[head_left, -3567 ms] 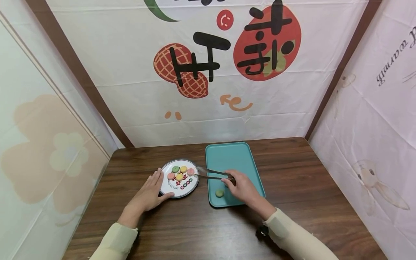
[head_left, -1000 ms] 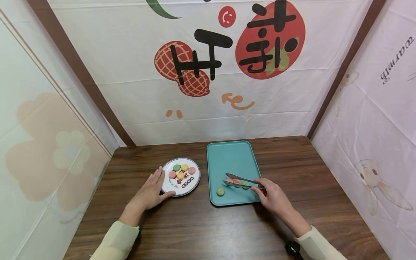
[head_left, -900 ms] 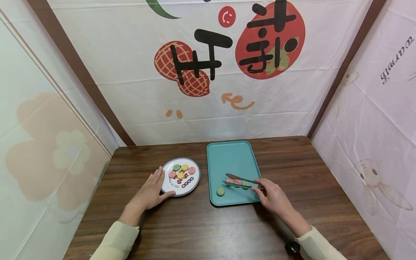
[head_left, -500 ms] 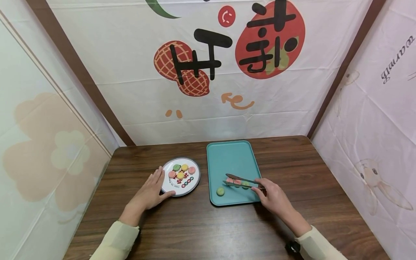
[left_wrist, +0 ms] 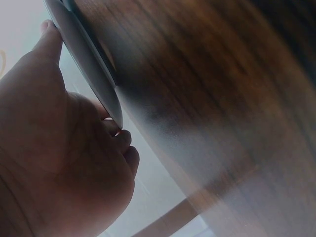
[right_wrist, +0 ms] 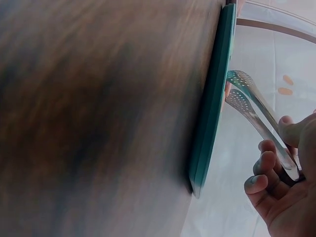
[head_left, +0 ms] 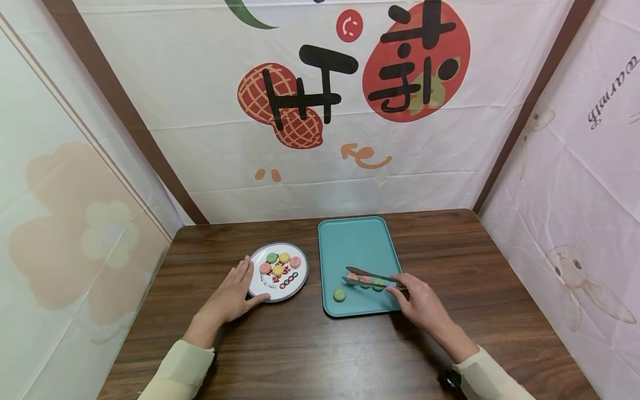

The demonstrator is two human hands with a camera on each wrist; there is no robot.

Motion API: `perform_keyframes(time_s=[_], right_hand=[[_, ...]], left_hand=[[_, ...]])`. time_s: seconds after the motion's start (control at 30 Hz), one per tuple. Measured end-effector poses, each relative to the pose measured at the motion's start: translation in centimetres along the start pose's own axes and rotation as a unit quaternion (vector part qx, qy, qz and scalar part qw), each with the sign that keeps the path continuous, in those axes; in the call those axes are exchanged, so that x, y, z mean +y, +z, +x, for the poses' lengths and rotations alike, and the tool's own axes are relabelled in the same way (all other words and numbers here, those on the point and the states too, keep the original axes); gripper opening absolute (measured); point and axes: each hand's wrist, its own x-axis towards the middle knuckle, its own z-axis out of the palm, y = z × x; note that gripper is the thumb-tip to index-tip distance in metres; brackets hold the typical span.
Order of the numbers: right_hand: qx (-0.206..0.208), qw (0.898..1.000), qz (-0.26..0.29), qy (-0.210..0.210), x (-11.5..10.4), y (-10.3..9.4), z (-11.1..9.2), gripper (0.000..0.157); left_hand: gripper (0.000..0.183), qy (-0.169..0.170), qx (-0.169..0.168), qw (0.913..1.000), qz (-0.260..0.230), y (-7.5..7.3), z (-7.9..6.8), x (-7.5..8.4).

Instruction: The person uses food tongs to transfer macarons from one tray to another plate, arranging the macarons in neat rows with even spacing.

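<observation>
My left hand (head_left: 227, 294) rests at the left side of a white plate (head_left: 300, 279), fingers along its rim and thumb at the near edge. On the plate lie several pink, yellow and green macarons. In my right hand (head_left: 422, 303) I grip metal tongs (head_left: 356, 271) with perforated tips, their arms spread apart. The tongs reach over the near right part of a teal tray (head_left: 352, 239). Pink macarons (head_left: 365, 279) and a green macaron (head_left: 378, 283) show between the tong arms, partly covered. Another green macaron (head_left: 339, 295) sits alone near the tray's front left corner.
Plate and tray stand side by side on a dark wooden table (head_left: 300, 350), a narrow gap between them. Printed white cloth (head_left: 210, 155) hangs behind the table and on both sides. A dark band (head_left: 450, 379) is at my right wrist.
Some seconds ago the tongs were at a pink macaron on the plate; they have moved right to the tray, leaving it there. Over the last second almost nothing moved. My left hand stays put.
</observation>
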Motion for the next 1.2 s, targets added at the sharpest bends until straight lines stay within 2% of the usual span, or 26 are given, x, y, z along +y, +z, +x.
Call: perform_keyframes(time_s=[0.4, 0.93, 1.2], right_hand=[[0.007, 1.000, 0.012, -0.027, -0.5, 0.4, 1.0, 0.025], [-0.006, 0.999, 0.024, -0.034, -1.7, 1.4, 2.5, 0.031], [0.002, 0.998, 0.018, -0.060, -2.0, 2.2, 3.2, 0.032]], left_hand=[[0.115, -0.004, 0.000, 1.0000, -0.006, 0.0, 0.1, 0.0], [0.113, -0.008, -0.002, 1.0000, -0.005, -0.1, 0.0, 0.0], [0.115, -0.007, 0.000, 1.0000, -0.006, 0.1, 0.1, -0.1]])
